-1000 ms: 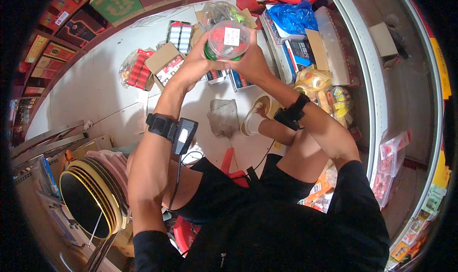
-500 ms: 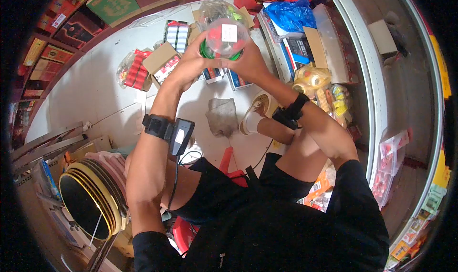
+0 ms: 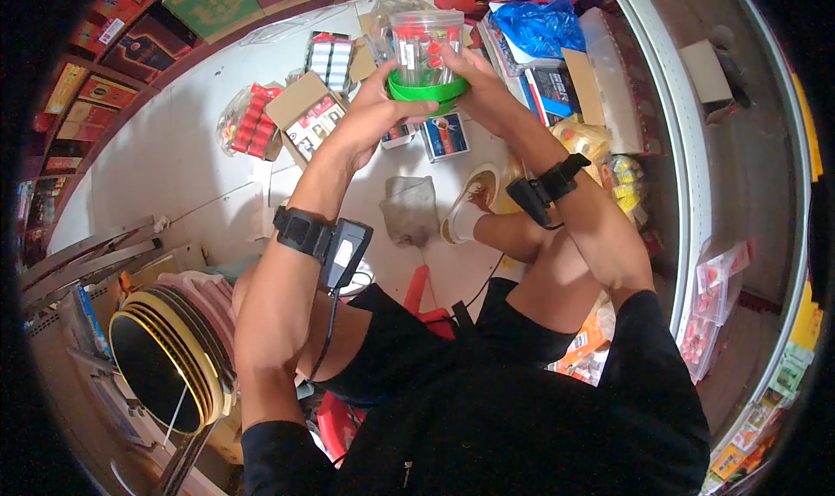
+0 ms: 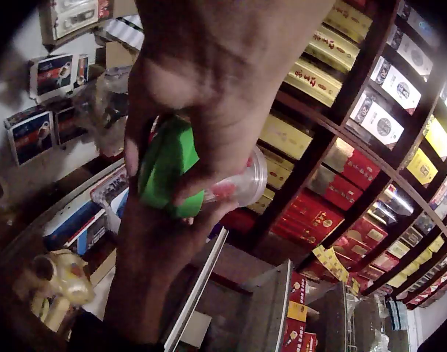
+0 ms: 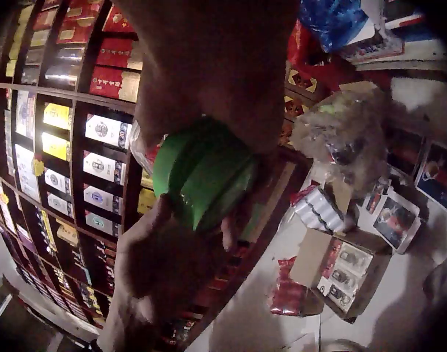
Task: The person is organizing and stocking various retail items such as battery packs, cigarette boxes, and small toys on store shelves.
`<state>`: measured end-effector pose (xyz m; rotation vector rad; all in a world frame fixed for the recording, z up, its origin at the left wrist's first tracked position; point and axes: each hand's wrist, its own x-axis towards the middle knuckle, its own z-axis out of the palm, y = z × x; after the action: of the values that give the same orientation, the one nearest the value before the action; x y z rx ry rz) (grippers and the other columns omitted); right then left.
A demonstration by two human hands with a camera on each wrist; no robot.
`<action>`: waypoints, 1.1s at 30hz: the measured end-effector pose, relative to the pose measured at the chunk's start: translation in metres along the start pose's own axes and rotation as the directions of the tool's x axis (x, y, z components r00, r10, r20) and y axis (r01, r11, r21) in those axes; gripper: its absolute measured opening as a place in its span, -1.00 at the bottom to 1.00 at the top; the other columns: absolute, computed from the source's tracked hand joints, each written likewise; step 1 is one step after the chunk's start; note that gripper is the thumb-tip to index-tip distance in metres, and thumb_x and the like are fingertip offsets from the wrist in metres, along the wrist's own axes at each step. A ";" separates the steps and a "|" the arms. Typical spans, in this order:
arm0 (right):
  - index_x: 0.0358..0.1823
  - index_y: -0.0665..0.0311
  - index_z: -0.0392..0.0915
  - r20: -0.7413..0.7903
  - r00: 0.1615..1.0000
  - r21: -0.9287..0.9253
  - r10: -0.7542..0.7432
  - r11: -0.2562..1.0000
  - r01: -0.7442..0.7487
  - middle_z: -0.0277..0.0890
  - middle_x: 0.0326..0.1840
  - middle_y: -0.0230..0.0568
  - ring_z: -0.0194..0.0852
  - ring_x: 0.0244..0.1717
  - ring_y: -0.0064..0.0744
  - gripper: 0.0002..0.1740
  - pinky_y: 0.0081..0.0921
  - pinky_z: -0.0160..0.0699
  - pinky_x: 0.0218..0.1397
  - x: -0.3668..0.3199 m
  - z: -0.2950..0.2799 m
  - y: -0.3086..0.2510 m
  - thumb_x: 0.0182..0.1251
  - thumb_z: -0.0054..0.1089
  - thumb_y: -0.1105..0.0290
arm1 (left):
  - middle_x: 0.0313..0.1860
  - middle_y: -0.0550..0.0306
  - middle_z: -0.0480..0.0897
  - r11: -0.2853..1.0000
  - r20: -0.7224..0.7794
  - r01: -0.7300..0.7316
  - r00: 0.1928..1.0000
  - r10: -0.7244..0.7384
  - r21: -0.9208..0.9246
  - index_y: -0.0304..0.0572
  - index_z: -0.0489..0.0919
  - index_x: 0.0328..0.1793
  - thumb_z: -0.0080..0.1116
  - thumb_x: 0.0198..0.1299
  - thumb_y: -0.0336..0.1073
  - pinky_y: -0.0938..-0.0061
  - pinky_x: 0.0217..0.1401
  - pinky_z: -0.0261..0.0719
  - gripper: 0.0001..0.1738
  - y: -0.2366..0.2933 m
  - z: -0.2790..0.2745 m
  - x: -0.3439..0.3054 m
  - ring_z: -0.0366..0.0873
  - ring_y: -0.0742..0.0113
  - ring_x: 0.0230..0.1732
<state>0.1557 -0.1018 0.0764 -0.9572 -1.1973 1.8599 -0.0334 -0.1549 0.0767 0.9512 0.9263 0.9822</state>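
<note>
Both my hands hold a clear plastic jar (image 3: 426, 48) out in front, over the floor. Its wide green lid (image 3: 426, 89) faces down and small red items show through the wall. My left hand (image 3: 376, 117) grips the lid from the left, its thumb lying along the green rim. From the other side my right hand (image 3: 487, 89) holds the jar, fingers at the clear wall and lid. In the left wrist view the lid (image 4: 168, 165) sits between both hands. The lid (image 5: 205, 176) also fills the middle of the right wrist view, hiding most of the jar.
Shelves of boxed goods (image 4: 333, 176) line the far wall. On the floor stand an opened carton (image 3: 309, 117), small blue boxes (image 3: 445, 137), a grey cloth (image 3: 409, 211) and a blue plastic bag (image 3: 541, 24). Round gold-rimmed stools (image 3: 161, 365) are stacked at left.
The jar has tipped from showing its labelled clear end to showing its side, with the green lid toward me. Both hands have turned with it, still holding it.
</note>
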 end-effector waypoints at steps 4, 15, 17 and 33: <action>0.35 0.24 0.32 0.043 0.999 0.087 0.004 0.996 -0.008 0.50 0.19 -0.27 0.56 0.14 -0.43 -0.38 -0.39 0.60 0.17 0.004 -0.001 0.002 0.46 0.16 -0.02 | -0.03 0.12 0.68 0.996 -0.035 0.048 0.998 -0.045 0.080 -0.30 0.19 0.51 0.48 0.04 -0.34 0.56 -0.39 0.44 -0.06 -0.001 -0.005 0.001 0.68 0.38 -0.09; 0.38 0.24 0.30 0.119 0.991 -0.194 -0.057 0.978 0.080 0.49 0.24 -0.22 0.44 0.25 -0.44 -0.27 -0.40 0.42 0.34 0.013 0.007 0.013 0.35 0.32 -0.02 | 0.45 -0.08 0.25 0.936 0.024 0.130 0.991 -0.130 -0.328 -0.09 0.10 0.62 0.13 0.26 0.35 -0.09 0.23 0.59 0.00 0.016 -0.031 -0.005 0.43 -0.01 0.35; 0.44 0.24 0.25 0.195 0.981 -0.435 -0.008 0.895 0.094 0.46 0.28 -0.18 0.42 0.29 -0.39 -0.19 -0.38 0.46 0.30 0.013 0.008 0.011 0.32 0.34 -0.04 | 0.43 -0.10 0.28 0.946 -0.029 0.145 0.987 -0.160 -0.289 -0.08 0.16 0.58 0.15 0.27 0.30 -0.08 0.23 0.61 -0.07 0.017 -0.027 -0.011 0.44 -0.03 0.35; 0.44 0.30 0.23 0.256 0.958 0.058 0.133 0.987 -0.153 0.33 0.34 -0.02 0.44 0.34 -0.05 -0.23 -0.05 0.56 0.33 0.024 0.015 -0.011 0.43 0.12 -0.11 | 0.34 -0.05 0.41 0.984 -0.220 0.066 0.975 -0.028 0.166 -0.11 0.28 0.48 0.28 0.15 0.11 0.01 0.28 0.49 -0.15 0.041 -0.026 -0.007 0.39 0.12 0.37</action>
<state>0.1335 -0.0838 0.0860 -0.8012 -1.2188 2.1788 -0.0697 -0.1457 0.1082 0.9747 1.2280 0.9903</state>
